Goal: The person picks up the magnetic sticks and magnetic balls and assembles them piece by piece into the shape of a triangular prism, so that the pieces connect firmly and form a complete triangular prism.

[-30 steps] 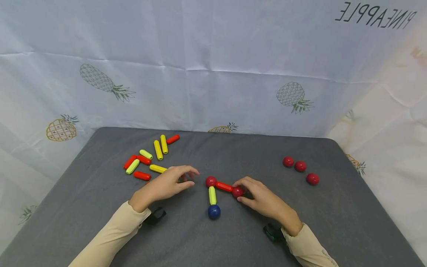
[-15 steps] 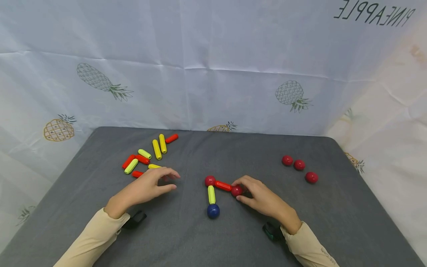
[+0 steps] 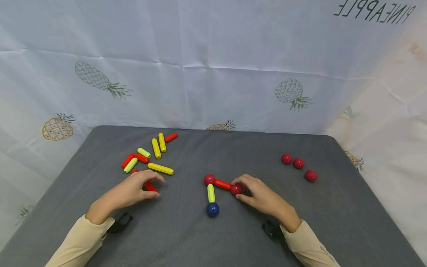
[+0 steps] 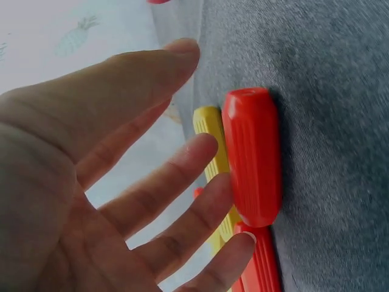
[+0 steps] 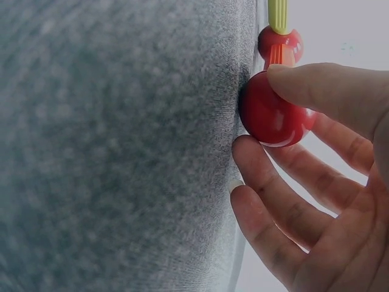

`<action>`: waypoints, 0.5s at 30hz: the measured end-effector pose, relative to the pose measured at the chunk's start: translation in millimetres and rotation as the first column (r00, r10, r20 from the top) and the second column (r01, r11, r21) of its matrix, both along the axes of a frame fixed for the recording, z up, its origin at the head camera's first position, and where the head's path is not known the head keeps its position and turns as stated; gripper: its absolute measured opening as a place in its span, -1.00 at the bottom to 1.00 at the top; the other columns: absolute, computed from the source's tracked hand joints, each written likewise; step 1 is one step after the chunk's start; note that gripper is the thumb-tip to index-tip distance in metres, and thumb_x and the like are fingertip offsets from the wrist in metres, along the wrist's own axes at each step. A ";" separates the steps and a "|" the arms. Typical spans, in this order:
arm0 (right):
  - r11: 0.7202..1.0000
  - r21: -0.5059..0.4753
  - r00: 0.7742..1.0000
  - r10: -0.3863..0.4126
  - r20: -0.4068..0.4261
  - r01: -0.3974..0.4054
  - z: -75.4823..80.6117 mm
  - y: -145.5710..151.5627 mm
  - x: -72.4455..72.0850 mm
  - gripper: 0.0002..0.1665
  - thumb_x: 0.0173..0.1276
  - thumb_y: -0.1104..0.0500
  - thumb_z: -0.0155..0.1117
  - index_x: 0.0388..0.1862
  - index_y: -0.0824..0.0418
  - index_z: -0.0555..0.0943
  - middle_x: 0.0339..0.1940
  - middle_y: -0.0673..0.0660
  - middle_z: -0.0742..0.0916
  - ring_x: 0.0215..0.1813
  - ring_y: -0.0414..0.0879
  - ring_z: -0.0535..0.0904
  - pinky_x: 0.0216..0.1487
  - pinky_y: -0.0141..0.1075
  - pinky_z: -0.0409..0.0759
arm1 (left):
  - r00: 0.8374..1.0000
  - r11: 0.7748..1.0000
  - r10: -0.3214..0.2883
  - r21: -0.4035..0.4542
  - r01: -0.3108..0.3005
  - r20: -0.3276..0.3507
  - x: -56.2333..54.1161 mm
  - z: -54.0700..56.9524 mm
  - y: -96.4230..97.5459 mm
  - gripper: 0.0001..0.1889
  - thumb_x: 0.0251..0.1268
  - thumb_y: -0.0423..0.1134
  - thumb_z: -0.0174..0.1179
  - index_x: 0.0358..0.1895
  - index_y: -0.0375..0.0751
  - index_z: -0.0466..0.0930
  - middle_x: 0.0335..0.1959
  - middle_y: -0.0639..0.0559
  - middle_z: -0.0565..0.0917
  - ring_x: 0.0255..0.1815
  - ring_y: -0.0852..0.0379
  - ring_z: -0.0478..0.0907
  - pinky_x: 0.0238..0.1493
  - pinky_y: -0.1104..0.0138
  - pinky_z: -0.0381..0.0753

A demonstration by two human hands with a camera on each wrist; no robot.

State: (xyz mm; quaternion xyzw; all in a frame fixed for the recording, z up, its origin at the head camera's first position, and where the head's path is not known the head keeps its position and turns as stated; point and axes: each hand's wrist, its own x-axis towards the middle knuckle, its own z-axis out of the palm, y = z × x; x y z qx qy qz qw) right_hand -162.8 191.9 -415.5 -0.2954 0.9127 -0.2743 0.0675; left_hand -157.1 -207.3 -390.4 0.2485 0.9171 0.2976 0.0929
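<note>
Likely light, stiff and a bit slick, so best pinch red stick at ribbed middle, lying toward left edge of table beside left hand, fingers apart and empty, with right hand clamped on red ball between side edges.

- I see a grey cloth-topped table, rounded far corners.
- Behind it, a creased whitish curtain.
- Printed on that: green outline pineapple left, gold pineapple lower, mirrored "PINEAPPLE" lettering top right.
</note>
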 end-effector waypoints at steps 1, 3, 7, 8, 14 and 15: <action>1.000 0.001 1.000 -0.001 0.000 0.001 0.0 0.1 -0.2 -0.59 0.32 0.21 0.39 0.14 0.12 0.57 0.05 0.00 0.68 0.03 -0.16 0.59 0.09 -0.15 0.63 | 1.000 1.000 -0.003 -0.006 0.003 -0.001 0.0 0.1 -0.9 -0.66 0.11 -0.29 0.45 -0.03 -0.16 0.63 -0.05 0.01 0.67 -0.19 0.20 0.60 -0.14 0.33 0.61; 1.000 0.001 1.000 -0.001 0.002 0.001 -0.1 0.1 -0.4 -0.59 0.32 0.21 0.39 0.14 0.12 0.57 0.05 0.00 0.68 0.03 -0.16 0.59 0.09 -0.15 0.62 | 1.000 0.999 0.000 -0.033 0.001 0.004 0.6 0.7 -2.1 -0.65 0.09 -0.29 0.46 -0.03 -0.13 0.63 -0.04 0.03 0.66 -0.13 0.15 0.59 -0.08 0.28 0.61; 1.000 0.002 1.000 -0.002 0.006 0.002 -0.1 -0.3 -0.5 -0.59 0.33 0.21 0.39 0.15 0.13 0.57 0.05 0.00 0.68 0.04 -0.15 0.59 0.10 -0.14 0.62 | 1.000 0.996 -0.006 -0.085 0.007 0.015 1.4 0.8 -4.1 -0.64 0.08 -0.30 0.47 -0.03 -0.09 0.63 -0.02 0.04 0.64 0.00 0.04 0.53 0.00 0.16 0.59; 1.000 0.002 1.000 -0.003 0.007 0.003 -0.1 -0.3 -0.5 -0.59 0.33 0.21 0.38 0.15 0.13 0.57 0.05 0.00 0.68 0.04 -0.15 0.59 0.10 -0.15 0.62 | 1.000 0.995 -0.004 -0.096 0.006 0.016 1.5 0.2 -4.7 -0.64 0.07 -0.31 0.47 -0.03 -0.09 0.63 -0.01 0.04 0.64 0.02 0.03 0.52 0.01 0.15 0.58; 1.000 0.002 1.000 -0.003 0.006 0.003 -0.1 -0.4 0.0 -0.59 0.33 0.21 0.38 0.15 0.12 0.57 0.05 0.00 0.67 0.03 -0.16 0.59 0.09 -0.16 0.62 | 1.000 0.996 -0.009 -0.086 0.009 -0.007 0.3 -5.7 -6.8 -0.68 0.07 -0.40 0.45 -0.08 -0.11 0.65 -0.11 0.06 0.65 -0.13 0.13 0.52 -0.12 0.27 0.58; 1.000 0.001 1.000 -0.003 0.005 0.003 -0.2 -0.3 0.0 -0.59 0.33 0.21 0.38 0.15 0.12 0.57 0.05 0.00 0.67 0.03 -0.16 0.59 0.09 -0.16 0.62 | 1.000 0.997 -0.015 -0.080 0.014 -0.011 0.0 -6.6 -6.6 -0.68 0.06 -0.41 0.44 -0.08 -0.12 0.65 -0.13 0.06 0.64 -0.17 0.16 0.51 -0.15 0.31 0.57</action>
